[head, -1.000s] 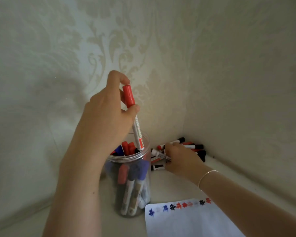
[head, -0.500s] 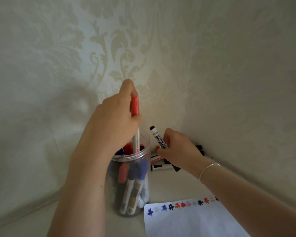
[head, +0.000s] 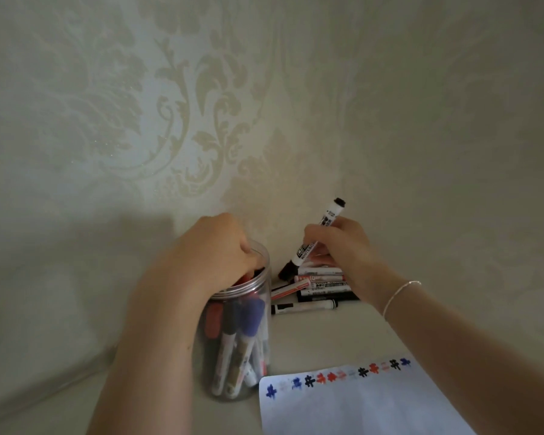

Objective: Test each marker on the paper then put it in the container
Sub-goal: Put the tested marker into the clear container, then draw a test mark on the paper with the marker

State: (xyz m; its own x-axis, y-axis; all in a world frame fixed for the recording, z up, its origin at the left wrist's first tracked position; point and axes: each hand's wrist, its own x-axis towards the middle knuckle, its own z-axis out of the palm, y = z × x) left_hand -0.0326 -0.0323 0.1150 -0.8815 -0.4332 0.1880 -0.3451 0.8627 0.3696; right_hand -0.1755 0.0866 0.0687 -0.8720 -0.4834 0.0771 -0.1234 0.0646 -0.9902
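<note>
1. At left, the person's left hand (head: 215,252) sits over the mouth of a clear plastic jar (head: 242,340) standing on the pale bench (head: 327,334). Its fingers (head: 248,251) curl down inside the rim; whether they hold anything cannot be told, since the hand hides the opening.
2. The jar is crowded with capped markers, red, blue and black, standing on end. It looks light and rigid, and likely to tip if pushed at the rim, so a steadying hold round its wall would suit it.
3. Just right of the jar, a heap of loose markers (head: 318,285) lies on the bench in the wall corner.
4. Above that heap, the right hand (head: 343,246) grips a black whiteboard marker (head: 314,241) round the middle of its barrel, tilted, black cap low and tail end high. It is light, stiff and smooth; mid-barrel is a sound hold, leaving the cap free to pull off.
5. At lower right, a white paper sheet (head: 358,406) lies flat, with a row of blue, black and red test marks (head: 336,376) along its top edge.
</note>
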